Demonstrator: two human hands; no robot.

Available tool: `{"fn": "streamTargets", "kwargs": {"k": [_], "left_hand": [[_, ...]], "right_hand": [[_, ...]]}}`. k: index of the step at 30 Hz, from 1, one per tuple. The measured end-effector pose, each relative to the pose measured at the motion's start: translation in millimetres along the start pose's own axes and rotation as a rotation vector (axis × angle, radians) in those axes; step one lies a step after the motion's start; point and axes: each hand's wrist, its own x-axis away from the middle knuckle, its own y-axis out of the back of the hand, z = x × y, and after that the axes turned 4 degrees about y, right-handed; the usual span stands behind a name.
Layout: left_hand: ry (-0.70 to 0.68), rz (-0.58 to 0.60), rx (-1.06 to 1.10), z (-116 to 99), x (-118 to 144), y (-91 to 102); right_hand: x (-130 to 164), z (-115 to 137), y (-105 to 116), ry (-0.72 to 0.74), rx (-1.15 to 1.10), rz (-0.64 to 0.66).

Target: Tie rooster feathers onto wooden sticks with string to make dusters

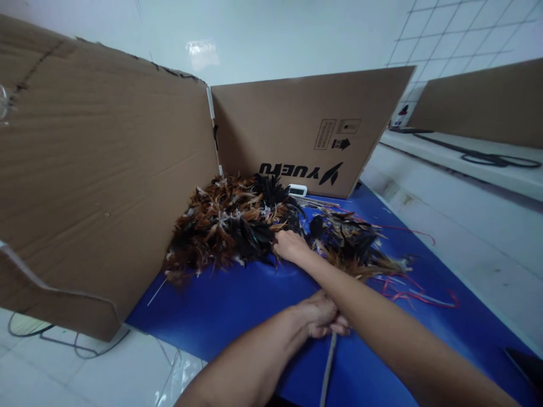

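Observation:
A large heap of brown, black and rust feathers [229, 226] lies on a blue mat [237, 299] against cardboard walls. My right hand [289, 245] reaches forward into the heap's right edge, fingers closed among the feathers. My left hand [321, 316] sits nearer me, partly under my right forearm, gripping the top of a thin grey stick [327, 367] that runs down toward me. A smaller feather pile [354, 240] lies just right of my right hand.
Cardboard panels stand at left [102, 186] and at the back [297, 130]. A small white device [297, 190] sits by the back panel. Red and pale strings [419, 297] trail on the mat's right. Black cables [496, 158] lie on the white ledge beyond.

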Motion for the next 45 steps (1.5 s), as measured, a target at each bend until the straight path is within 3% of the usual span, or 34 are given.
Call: {"fn": "streamTargets", "kwargs": {"k": [5,10,16,22,28,31,34,38,45], "left_hand": [[-0.002,-0.087,-0.064,-3.1,6.0,-2.8],[-0.032,0.043,0.01,-2.9,4.0,0.0],[0.051,-0.013,0.054,-1.2,-2.8,1.4],[0.053,0.04,0.062,0.1,-3.1,3.9],[0.031,0.09,0.063,-1.4,0.2,3.9],[0.029,0.129,0.055,-2.0,1.6,2.5],[0.027,0.105,0.034,-1.8,2.6,1.3],[0.002,0.064,0.026,-0.9,2.9,0.7],[-0.015,0.098,0.042,-1.3,4.5,-0.6]], "right_hand": [[-13.4,4.6,-7.5,-0.056,-0.06,0.031],[-10.2,-12.9,0.4,-0.024,-0.24,0.027],[16.3,-43.7,21.6,0.023,-0.581,0.021],[49.9,-58.7,45.3,0.107,-0.887,0.017],[91.7,-70.6,86.0,0.316,-0.681,-0.122],[110.1,-80.8,97.1,0.292,-0.678,0.004],[119.0,-90.4,96.2,0.321,-0.643,0.212],[118.5,-98.8,85.1,0.397,-0.512,0.366],[114.4,-107.1,75.5,0.432,-0.322,0.382]]}}
